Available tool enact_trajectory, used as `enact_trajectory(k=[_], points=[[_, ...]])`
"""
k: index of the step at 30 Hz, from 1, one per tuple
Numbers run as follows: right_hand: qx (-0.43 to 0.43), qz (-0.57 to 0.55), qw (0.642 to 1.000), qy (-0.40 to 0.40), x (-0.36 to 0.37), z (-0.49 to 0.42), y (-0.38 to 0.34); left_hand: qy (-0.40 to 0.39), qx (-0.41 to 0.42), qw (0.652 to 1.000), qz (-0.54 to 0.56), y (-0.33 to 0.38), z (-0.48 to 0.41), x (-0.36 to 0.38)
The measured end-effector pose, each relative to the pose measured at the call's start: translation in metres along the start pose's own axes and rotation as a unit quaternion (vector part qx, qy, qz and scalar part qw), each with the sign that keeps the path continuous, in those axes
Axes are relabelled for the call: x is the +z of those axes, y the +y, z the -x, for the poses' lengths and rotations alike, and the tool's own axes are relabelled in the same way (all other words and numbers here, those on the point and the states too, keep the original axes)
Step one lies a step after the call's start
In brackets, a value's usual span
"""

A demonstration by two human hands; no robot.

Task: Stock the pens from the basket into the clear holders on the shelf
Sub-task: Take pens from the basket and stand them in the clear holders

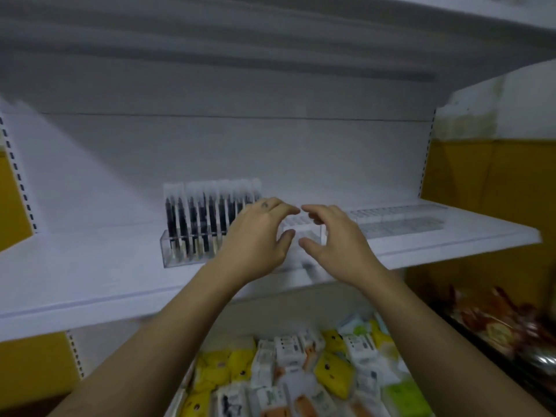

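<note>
Above the packets (301, 371), both arms reach to the shelf (90, 281). The left hand (258, 236) and right hand (337, 239) are spread, fingers arched either side of an empty clear holder (304, 231) — contact is too blurred to tell. Best to square it beside the filled holder (180, 251) of pens (204, 212) first; no basket shows.

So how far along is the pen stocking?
Done: the left holder holds a row of dark pens. In hand: no pen; left hand and right hand arch over an empty middle holder, contact unclear. Left: that holder and the empty holders on the right. Basket not in view.
</note>
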State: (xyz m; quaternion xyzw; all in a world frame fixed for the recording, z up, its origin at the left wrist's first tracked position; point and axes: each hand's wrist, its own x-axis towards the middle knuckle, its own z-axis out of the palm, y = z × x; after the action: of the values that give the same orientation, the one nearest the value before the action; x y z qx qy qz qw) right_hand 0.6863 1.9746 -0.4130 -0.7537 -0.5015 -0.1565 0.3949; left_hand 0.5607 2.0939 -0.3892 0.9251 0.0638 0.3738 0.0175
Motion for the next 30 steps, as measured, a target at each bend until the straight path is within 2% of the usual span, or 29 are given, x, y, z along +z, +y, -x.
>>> enact_trajectory(k=[6, 10, 14, 18, 23, 26, 29, 30], points=[[0.051, 0.051, 0.997, -0.024, -0.005, 0.059, 0.010, -0.056, 0.020, 0.997, 0.053, 0.033, 0.047, 0.039], [0.102, 0.074, 0.988, -0.084, 0.001, 0.102, 0.028, -0.135, -0.008, 0.987, 0.082, 0.046, 0.082, 0.074], [0.178, 0.121, 0.962, -0.171, 0.020, 0.147, 0.051, -0.237, -0.064, 0.961, 0.129, 0.053, 0.120, 0.117], [0.243, 0.090, 0.933, -0.251, 0.049, 0.192, 0.082, -0.329, -0.118, 0.926, 0.143, 0.057, 0.158, 0.169], [0.319, 0.034, 0.885, -0.339, 0.098, 0.242, 0.142, -0.479, -0.174, 0.847, 0.153, 0.063, 0.206, 0.248], [0.355, 0.014, 0.850, -0.388, 0.138, 0.279, 0.192, -0.515, -0.249, 0.802, 0.171, 0.064, 0.242, 0.298], [0.386, 0.004, 0.803, -0.454, 0.184, 0.316, 0.234, -0.577, -0.293, 0.729, 0.225, 0.069, 0.273, 0.343], [0.401, 0.008, 0.787, -0.469, 0.199, 0.327, 0.245, -0.578, -0.300, 0.723, 0.231, 0.067, 0.289, 0.362]])
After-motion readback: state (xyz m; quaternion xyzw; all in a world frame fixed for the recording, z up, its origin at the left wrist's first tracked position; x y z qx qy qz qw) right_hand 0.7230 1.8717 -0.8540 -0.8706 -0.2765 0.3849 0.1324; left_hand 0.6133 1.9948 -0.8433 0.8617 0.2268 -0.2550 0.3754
